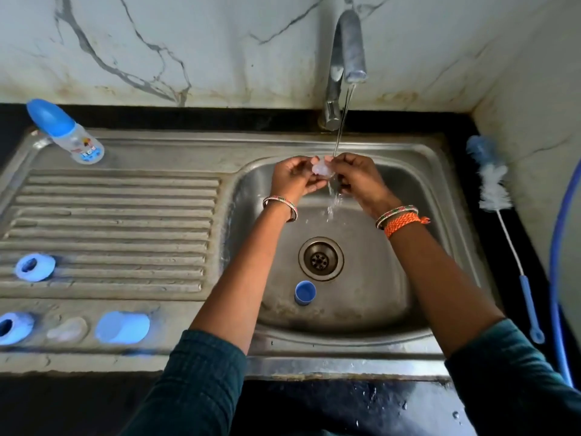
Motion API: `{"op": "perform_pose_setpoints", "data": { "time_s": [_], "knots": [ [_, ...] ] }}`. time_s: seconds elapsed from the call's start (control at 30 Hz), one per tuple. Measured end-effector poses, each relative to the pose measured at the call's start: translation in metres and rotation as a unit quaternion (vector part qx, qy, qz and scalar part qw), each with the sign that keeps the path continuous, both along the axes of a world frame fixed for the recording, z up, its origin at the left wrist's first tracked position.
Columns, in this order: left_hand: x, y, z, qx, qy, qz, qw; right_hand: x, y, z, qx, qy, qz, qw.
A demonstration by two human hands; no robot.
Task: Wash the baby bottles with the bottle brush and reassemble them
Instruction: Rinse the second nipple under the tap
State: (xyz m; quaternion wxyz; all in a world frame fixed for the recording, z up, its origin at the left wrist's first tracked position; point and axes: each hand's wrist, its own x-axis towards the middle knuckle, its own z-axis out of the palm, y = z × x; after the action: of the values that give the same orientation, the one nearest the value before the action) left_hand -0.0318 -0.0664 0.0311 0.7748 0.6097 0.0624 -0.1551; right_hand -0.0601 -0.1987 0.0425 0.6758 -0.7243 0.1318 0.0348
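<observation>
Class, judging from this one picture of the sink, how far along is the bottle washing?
Done, apparently: one capped bottle stands assembled on the drainboard. In hand: both hands, left and right, hold a clear teat under the running tap. Left: two collars, another teat and a cap lie loose; a small blue cap sits in the basin; the brush lies aside.

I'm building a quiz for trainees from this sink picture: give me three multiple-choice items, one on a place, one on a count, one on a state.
1. Where does the bottle brush lie?
A. in the basin
B. on the counter right of the sink
C. on the drainboard

2. How many blue screw rings lie on the drainboard?
A. two
B. none
C. five

3. What is the tap doing?
A. running
B. off
C. dripping onto the brush

Answers: 1 B, it lies beside the right wall; 2 A, one ring and another ring lie at the left; 3 A, water falls onto the clear teat pinched by the left hand and right hand.
</observation>
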Motion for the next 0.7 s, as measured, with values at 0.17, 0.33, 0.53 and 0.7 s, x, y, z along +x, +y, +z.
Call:
{"op": "perform_pose_setpoints", "data": {
  "time_s": [0.17,0.33,0.53,0.7],
  "knots": [
    [-0.001,-0.016,0.017,-0.034,0.047,-0.012,0.998,0.014,0.002,0.004,-0.168,-0.058,-0.058,0.982],
    [0.004,-0.021,0.022,0.035,-0.031,-0.005,0.999,0.010,0.008,0.015,-0.082,-0.033,-0.015,0.996],
    [-0.004,-0.025,0.020,0.185,-0.138,-0.076,0.970,0.021,0.012,0.016,-0.130,-0.042,-0.115,0.984],
    [-0.003,-0.023,0.027,0.212,-0.126,0.040,0.968,0.010,0.015,0.031,-0.027,-0.033,0.002,0.999]
  ]
}}
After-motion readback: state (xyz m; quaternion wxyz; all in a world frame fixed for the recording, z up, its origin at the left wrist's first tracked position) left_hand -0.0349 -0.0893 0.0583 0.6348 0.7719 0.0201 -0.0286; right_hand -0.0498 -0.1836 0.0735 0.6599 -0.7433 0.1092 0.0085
